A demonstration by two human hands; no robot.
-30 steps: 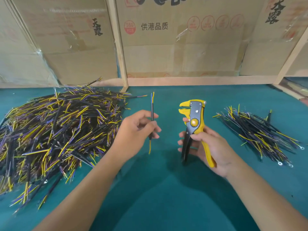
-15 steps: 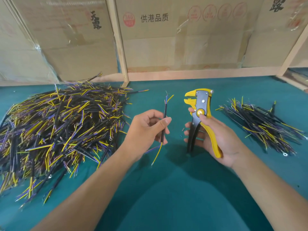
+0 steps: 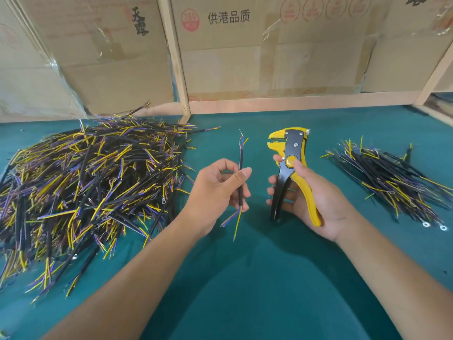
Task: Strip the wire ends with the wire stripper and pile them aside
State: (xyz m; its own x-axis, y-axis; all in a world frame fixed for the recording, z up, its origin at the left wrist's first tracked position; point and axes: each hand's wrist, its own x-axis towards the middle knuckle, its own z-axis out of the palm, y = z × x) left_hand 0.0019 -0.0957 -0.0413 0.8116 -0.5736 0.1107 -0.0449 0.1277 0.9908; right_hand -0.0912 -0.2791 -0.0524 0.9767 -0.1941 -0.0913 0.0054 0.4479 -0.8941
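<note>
My left hand (image 3: 215, 192) pinches a short black-sheathed wire (image 3: 241, 163) upright between thumb and fingers, its yellow, blue and brown cores fanning out at top and bottom. Just to its right, my right hand (image 3: 316, 195) grips the yellow and black wire stripper (image 3: 291, 153) by its handles, jaws up and facing left toward the wire's top end, a small gap apart. A big heap of wires (image 3: 81, 187) covers the left of the green table. A smaller pile of wires (image 3: 389, 175) lies at the right.
Green cloth covers the table (image 3: 245, 290). Cardboard boxes (image 3: 232, 45) and a wooden frame (image 3: 176, 57) wall off the back edge. Some wires in the right pile carry ring terminals (image 3: 426, 225).
The wire and left hand moved right, closer to the stripper's jaws. The wire's cores now fan apart more at both ends. The stripper stayed upright in my right hand.
</note>
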